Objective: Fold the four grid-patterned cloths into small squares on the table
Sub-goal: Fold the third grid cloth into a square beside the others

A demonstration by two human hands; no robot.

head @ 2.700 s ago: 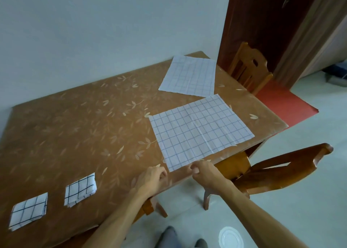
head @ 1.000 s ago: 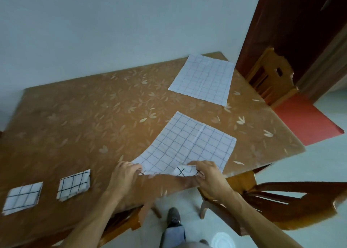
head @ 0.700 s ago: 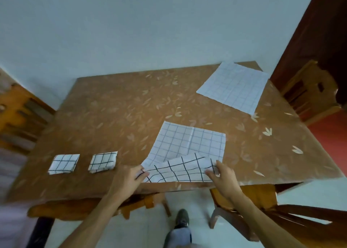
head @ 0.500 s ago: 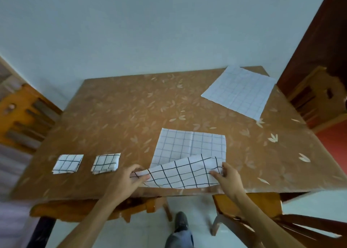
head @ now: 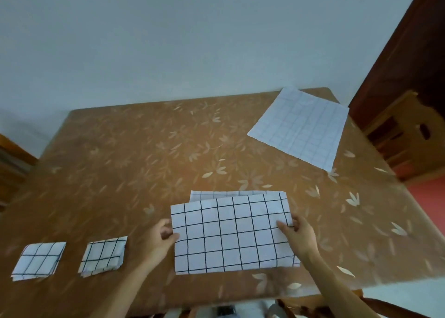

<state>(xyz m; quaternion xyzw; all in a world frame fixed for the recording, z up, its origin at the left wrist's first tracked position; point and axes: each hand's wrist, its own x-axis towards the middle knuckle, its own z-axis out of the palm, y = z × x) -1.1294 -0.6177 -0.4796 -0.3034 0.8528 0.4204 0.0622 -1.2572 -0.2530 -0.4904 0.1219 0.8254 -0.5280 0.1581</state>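
A white cloth with a black grid (head: 231, 233) lies near the front edge of the brown leaf-patterned table (head: 144, 163), its near half turned over onto the far half, a strip of the lower layer showing at the back. My left hand (head: 160, 239) pinches its left edge and my right hand (head: 297, 233) pinches its right edge. Two small folded grid squares sit at the front left, one at the far left (head: 38, 260) and one (head: 103, 255) beside it. A fourth grid cloth (head: 301, 127) lies flat and unfolded at the back right corner.
A plain wall rises behind the table. A wooden chair (head: 409, 134) stands at the right by a dark door, another chair part shows at the left edge (head: 12, 163), and a chair back sits below the table's front edge (head: 361, 308).
Both hands lifted the near edge of the middle cloth and carried it away from me, so the dark-grid side now covers most of the cloth. The camera swung left and tilted up.
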